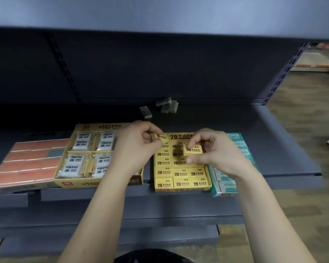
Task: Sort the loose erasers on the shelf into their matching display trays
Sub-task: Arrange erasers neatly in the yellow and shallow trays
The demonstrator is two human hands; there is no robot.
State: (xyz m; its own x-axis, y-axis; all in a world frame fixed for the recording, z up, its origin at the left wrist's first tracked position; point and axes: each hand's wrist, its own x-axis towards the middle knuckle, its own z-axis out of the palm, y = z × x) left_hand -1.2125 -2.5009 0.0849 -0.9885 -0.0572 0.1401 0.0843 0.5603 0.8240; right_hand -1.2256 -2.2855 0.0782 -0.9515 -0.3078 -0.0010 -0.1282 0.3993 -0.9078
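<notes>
Left hand (139,147) pinches yellow eraser (162,137); right hand (215,152) pinches second yellow eraser (193,150), both above yellow tray (180,184). Loose greenish erasers (166,105), apparently five, lie at shelf (273,141) rear.

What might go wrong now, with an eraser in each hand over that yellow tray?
The right hand pinches a yellow eraser over the yellow tray; if pushed in crooked, it may jam or lift its neighbours. The left hand pinches a second eraser near the tray's back edge; it might drop behind.
</notes>
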